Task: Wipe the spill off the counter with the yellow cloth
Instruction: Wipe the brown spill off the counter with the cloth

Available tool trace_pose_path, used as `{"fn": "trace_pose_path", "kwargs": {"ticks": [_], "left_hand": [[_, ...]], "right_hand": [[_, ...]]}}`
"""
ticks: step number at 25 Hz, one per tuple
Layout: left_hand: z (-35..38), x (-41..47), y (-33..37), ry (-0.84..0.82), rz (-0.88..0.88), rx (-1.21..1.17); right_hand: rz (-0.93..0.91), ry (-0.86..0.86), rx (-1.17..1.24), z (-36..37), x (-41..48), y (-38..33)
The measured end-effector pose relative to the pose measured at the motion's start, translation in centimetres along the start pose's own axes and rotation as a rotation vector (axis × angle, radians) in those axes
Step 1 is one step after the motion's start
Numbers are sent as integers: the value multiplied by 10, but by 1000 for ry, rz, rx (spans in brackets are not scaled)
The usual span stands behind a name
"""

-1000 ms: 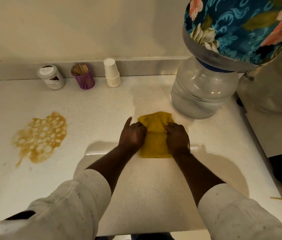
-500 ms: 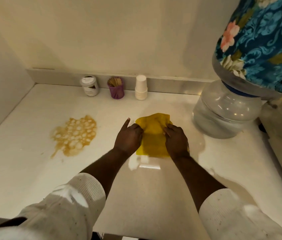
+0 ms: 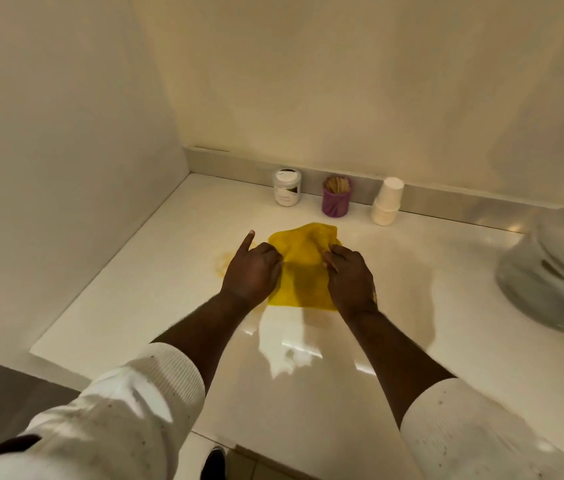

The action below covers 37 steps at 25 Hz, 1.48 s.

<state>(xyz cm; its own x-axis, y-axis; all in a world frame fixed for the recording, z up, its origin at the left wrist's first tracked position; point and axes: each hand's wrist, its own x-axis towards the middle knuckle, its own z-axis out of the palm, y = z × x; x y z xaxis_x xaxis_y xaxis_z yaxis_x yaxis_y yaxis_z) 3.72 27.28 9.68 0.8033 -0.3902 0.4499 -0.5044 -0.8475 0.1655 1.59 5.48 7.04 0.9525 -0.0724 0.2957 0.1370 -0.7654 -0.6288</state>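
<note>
The yellow cloth (image 3: 303, 268) lies flat on the white counter (image 3: 429, 327), held at its two sides. My left hand (image 3: 251, 271) grips its left edge with the index finger pointing away. My right hand (image 3: 350, 277) grips its right edge. Only a small part of the brown spill (image 3: 222, 262) shows, just left of my left hand; the rest is hidden under the hand and the cloth.
A white jar (image 3: 287, 187), a purple cup of wooden sticks (image 3: 336, 201) and a stack of paper cups (image 3: 387, 201) stand along the back wall. A big clear water bottle (image 3: 557, 268) lies at the right. A side wall (image 3: 66, 150) bounds the counter on the left.
Both hands have slid the cloth left across the counter onto the spill, which was fully visible before. The view has turned left, so the water bottle now sits at the right edge.
</note>
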Motion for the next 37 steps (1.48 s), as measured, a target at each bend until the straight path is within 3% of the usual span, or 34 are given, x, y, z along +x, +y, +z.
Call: {"fn": "trace_pose_path", "kwargs": {"ticks": [11, 19, 24, 28, 33, 37], "left_hand": [[-15, -47, -165, -138, 105, -99], [12, -53, -172, -289, 93, -66], [28, -55, -176, -457, 79, -16], [40, -62, -180, -570, 116, -8], [51, -75, -185, -641, 97, -40], [57, -81, -190, -685, 78, -44]], "right_hand": [[152, 1, -109, 135, -15, -107], [227, -119, -258, 149, -24, -98], [156, -152, -365, 154, -26, -92], [181, -291, -360, 168, -21, -93], [97, -305, -431, 190, -33, -100], [135, -366, -506, 202, -40, -95]]}}
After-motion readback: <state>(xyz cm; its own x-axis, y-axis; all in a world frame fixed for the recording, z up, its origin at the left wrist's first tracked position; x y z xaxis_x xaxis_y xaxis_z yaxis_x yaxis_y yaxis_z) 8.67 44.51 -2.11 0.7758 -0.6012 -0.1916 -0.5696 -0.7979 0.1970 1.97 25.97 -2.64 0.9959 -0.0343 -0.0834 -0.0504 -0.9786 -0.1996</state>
